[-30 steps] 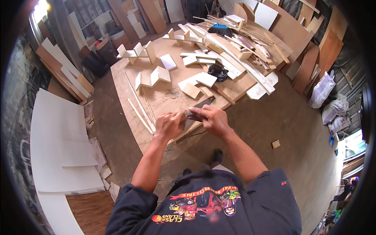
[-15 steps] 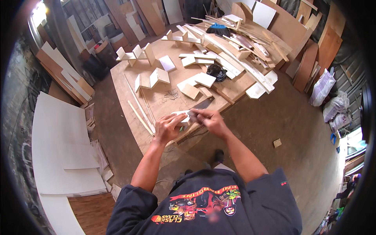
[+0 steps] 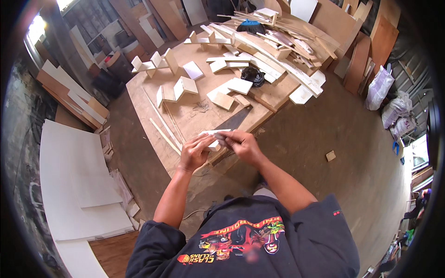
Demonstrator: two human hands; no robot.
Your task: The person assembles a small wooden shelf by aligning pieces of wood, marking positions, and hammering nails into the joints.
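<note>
My left hand (image 3: 193,152) grips a small white-faced wooden board (image 3: 214,146) at the near edge of the worktable, fingers laid over its top. Against that board's right end, my right hand (image 3: 244,146) is closed in a pinch. A small greyish piece shows at its fingertips, too blurred to name. Just beyond both hands a handsaw blade (image 3: 239,117) lies flat on the tabletop. A loose pile of nails (image 3: 201,107) is farther in, left of the saw.
On the worktable (image 3: 139,103) stand zigzag wooden shelf pieces (image 3: 185,87), with thin strips (image 3: 165,135) at left. Long boards, a black plastic bag (image 3: 252,77) and a blue-topped brush (image 3: 251,26) lie farther back. White panels (image 3: 76,162) lean left; a wood offcut (image 3: 330,155) is on the floor.
My right hand has shifted slightly down and left along the board. The left hand keeps its hold. The whole view has tilted a little, showing more of the saw blade.
</note>
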